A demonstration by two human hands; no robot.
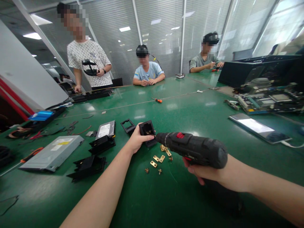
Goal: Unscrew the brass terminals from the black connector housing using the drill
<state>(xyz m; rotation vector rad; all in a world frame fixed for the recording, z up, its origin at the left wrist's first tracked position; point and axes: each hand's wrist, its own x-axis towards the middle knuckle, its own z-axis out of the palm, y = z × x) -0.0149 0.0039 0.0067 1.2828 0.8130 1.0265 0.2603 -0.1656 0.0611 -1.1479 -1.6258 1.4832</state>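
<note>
My left hand (139,139) is closed around a black plastic box (147,128), its hollow side turned toward the drill. A black cordless drill (194,147) with red switches is gripped by my right hand (206,171), its chuck pointing left at the box. Whether the bit touches anything inside cannot be made out. Below the box lie several small brass plates (161,158) with holes. Brass screws (160,171) sit near them on the green table (142,199). Behind my left hand rests a black square frame (128,126).
To the left are black plastic parts (89,166), a hard drive (105,129), a silver metal drive (54,150) and an orange-handled screwdriver (32,155). A phone (258,128), circuit boards (268,98) and a black case (249,69) lie right. Three people are across the table.
</note>
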